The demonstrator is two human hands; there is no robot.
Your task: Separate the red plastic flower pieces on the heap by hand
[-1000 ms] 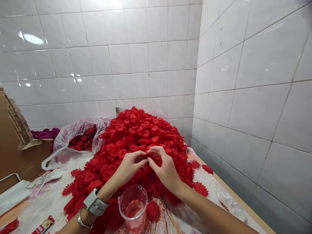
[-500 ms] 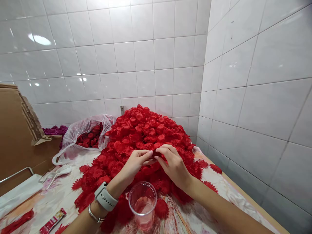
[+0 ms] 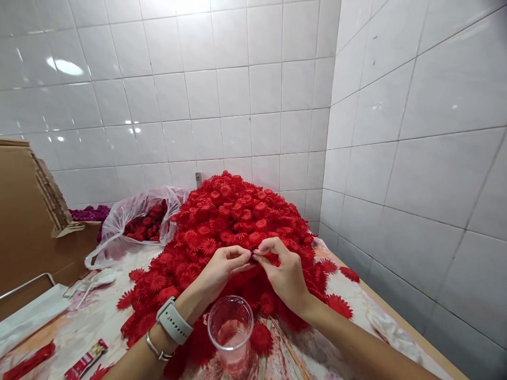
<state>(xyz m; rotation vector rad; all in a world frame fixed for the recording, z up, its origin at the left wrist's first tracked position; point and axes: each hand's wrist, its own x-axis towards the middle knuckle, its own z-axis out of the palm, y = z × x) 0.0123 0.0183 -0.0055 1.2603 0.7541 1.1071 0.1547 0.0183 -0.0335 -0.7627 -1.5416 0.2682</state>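
Observation:
My left hand (image 3: 226,265) and my right hand (image 3: 282,272) meet fingertip to fingertip above a large heap of red flower-shaped pieces (image 3: 237,206). Both are pinched, thumb against forefinger. Whatever lies between the fingertips is too small and too hidden to name. Just below the hands stands a clear plastic cup (image 3: 231,330) with some pinkish liquid in it. A single red flower piece (image 3: 261,339) lies close to the cup's right side. My left wrist carries a pale watch and a metal bracelet.
Left of the heap sits a clear plastic bag (image 3: 119,221) of darker red pieces. A cardboard box (image 3: 27,195) stands at the far left, purple pieces (image 3: 90,212) behind it. A small wrapper (image 3: 86,360) lies front left. Tiled walls (image 3: 222,84) close off the back and right.
My right hand's fingers have drawn in and arched, so its fingertips now touch or nearly touch those of my left hand. The heap and cup look unchanged.

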